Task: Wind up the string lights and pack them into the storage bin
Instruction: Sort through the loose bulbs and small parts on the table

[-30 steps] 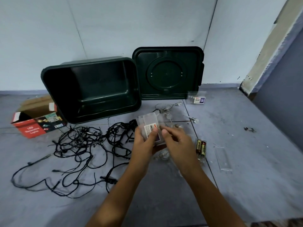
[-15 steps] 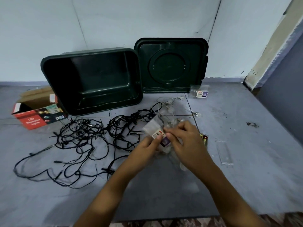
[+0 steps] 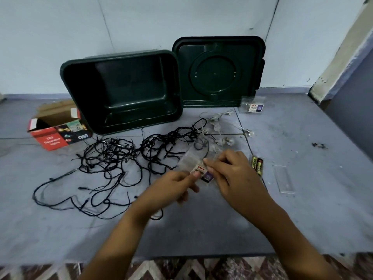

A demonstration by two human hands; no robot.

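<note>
Two grips, L (image 3: pixel 173 188) & R (image 3: pixel 236 174), pinching clear packet (image 3: pixel 189 160), grey surface (image 3: pixel 302 209), pale wall (image 3: pixel 141 23)

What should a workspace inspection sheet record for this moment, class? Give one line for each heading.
Surface: grey floor, with dark debris at the right.
Job's things: black string lights tangled, not wound; storage bin on its side, nothing inside; lid leaning on the wall.
Clutter: red box, batteries, clear cover, spare packet.
Hands: left hand and right hand both pinch a clear packet.
Cables: clear-bulb string loose beside the black tangle.
Surroundings: pale wall; patterned rug at the near edge.
</note>
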